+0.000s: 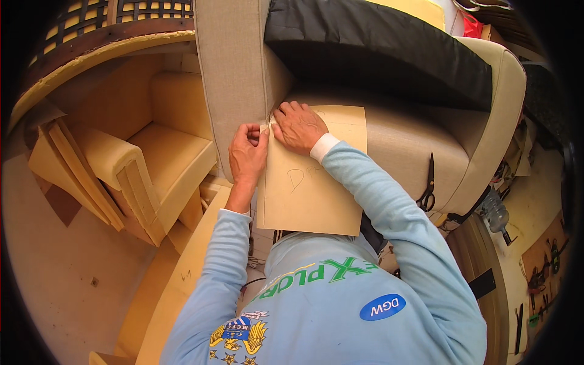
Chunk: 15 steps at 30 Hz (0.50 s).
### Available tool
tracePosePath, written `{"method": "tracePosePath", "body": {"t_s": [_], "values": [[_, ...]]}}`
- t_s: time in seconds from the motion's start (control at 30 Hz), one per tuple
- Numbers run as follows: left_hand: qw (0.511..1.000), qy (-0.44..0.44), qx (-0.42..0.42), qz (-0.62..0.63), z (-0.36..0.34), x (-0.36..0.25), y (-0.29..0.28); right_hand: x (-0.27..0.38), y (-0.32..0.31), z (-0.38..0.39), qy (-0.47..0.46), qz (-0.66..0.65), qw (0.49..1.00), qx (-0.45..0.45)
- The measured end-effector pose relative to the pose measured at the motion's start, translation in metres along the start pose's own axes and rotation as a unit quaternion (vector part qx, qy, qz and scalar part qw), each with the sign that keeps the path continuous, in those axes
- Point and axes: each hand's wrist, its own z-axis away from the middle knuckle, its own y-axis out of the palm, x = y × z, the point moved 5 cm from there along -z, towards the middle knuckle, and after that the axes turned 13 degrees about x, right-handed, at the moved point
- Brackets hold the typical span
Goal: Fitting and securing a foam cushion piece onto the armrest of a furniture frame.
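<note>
A tan cardboard sheet (310, 198) with pencil marks lies in front of me, its far end on the seat of a grey fabric sofa (398, 140). At its far left corner, beside the sofa's upright arm (234, 79), my left hand (248, 155) is closed in a pinch; a small pale edge shows between the fingertips. My right hand (300, 129) rests over the sheet's far edge, fingers bent and closed against the same corner. Its fingertips nearly meet those of the left hand. Just what the fingertips grip there is partly hidden.
Black-handled scissors (428, 185) lie on the sofa seat to the right. A black cushion piece (377, 45) leans along the sofa back. To the left stands an uncovered yellowish armchair frame (164, 146). A clear plastic bottle (496, 213) and tools (550, 261) are at right.
</note>
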Motion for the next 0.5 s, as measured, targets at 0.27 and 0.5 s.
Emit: {"method": "tracePosePath", "body": {"t_s": [0.27, 0.5], "values": [[0.993, 0.081, -0.025, -0.084, -0.006, -0.015, -0.001, 0.000, 0.000, 0.001, -0.006, 0.006, 1.000, -0.021], [0.993, 0.097, -0.014, -0.070, -0.007, -0.016, -0.003, 0.000, 0.000, 0.001, 0.009, 0.013, 1.000, 0.000]]}}
